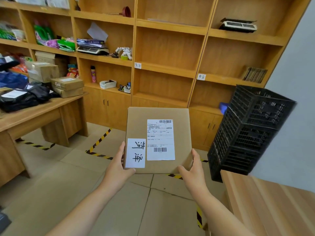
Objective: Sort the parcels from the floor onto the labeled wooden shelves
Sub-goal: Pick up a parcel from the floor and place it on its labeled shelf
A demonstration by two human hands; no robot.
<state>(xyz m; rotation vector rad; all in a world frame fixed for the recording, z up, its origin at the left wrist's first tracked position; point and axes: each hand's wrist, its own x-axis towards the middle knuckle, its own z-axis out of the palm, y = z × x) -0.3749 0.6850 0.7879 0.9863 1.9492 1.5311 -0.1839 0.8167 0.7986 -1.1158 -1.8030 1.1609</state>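
Observation:
I hold a flat brown cardboard parcel (136,123) level in front of me, above the floor. On its top are a white shipping label with barcodes and a white sticker with two handwritten characters. My left hand (117,166) grips its near left corner, and my right hand (192,171) grips its near right corner. Ahead stand the wooden shelves (167,65), with small handwritten paper labels (137,65) stuck on shelf edges; another label (201,77) sits further right. The compartments behind those labels look bare.
A wooden desk (51,108) on the left carries boxes and black bagged parcels. Stacked black plastic crates (247,130) stand at the right. A wooden surface (265,205) lies at the near right. Yellow-black tape (98,142) marks the tiled floor.

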